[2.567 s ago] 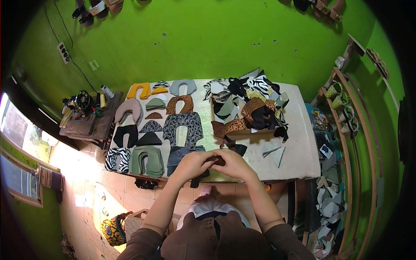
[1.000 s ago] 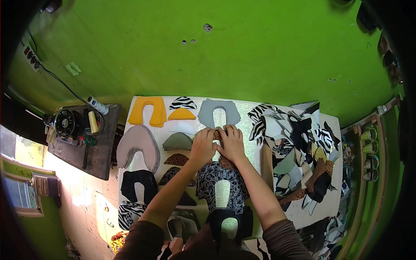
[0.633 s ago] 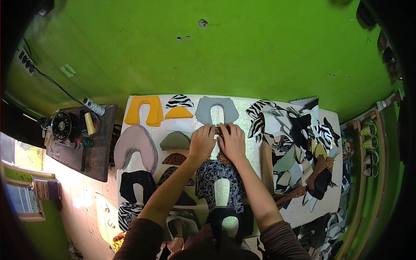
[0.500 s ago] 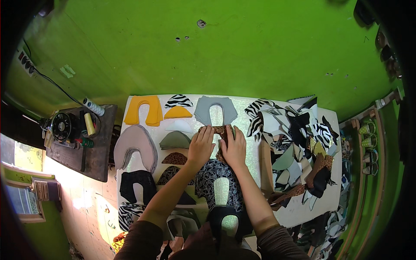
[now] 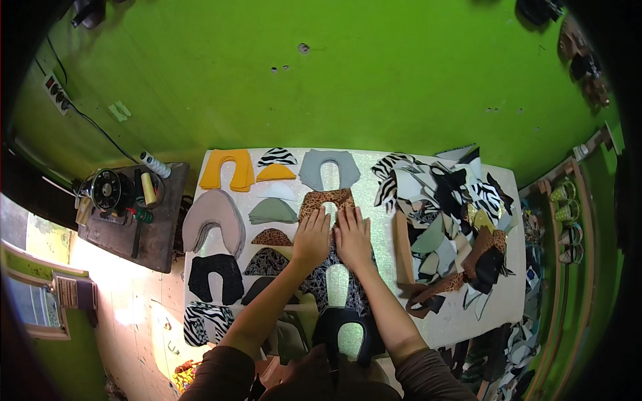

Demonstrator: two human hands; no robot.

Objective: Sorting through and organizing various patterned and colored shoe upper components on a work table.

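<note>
My left hand (image 5: pixel 312 239) and my right hand (image 5: pixel 353 239) lie side by side with fingers stretched out. They rest on the legs of a leopard-print U-shaped piece (image 5: pixel 326 198); its far curve shows beyond my fingertips. Just past it sits a stack of grey U-shaped pieces (image 5: pixel 309 171). Closer to me, partly under my wrists and forearms, are black-and-grey patterned pieces (image 5: pixel 314 284) and a black U-shaped piece (image 5: pixel 328 327). Left of my left hand are half-moon pieces: green ones (image 5: pixel 273 210), leopard ones (image 5: pixel 272 236) and dark patterned ones (image 5: pixel 266 261).
More U-shaped stacks line the white table's left side: yellow (image 5: pixel 212 170), mauve-grey (image 5: pixel 207 207), black (image 5: pixel 200 277) and zebra-print (image 5: pixel 200 321). At right, a box (image 5: pixel 403 247) overflows with scraps (image 5: pixel 448 257). A sewing machine (image 5: pixel 107 190) and thread cones (image 5: pixel 148 188) occupy the dark side table (image 5: pixel 150 247).
Both hands have slid back toward me along the leopard-print piece, so more of its far curve shows. The view has shifted slightly.
</note>
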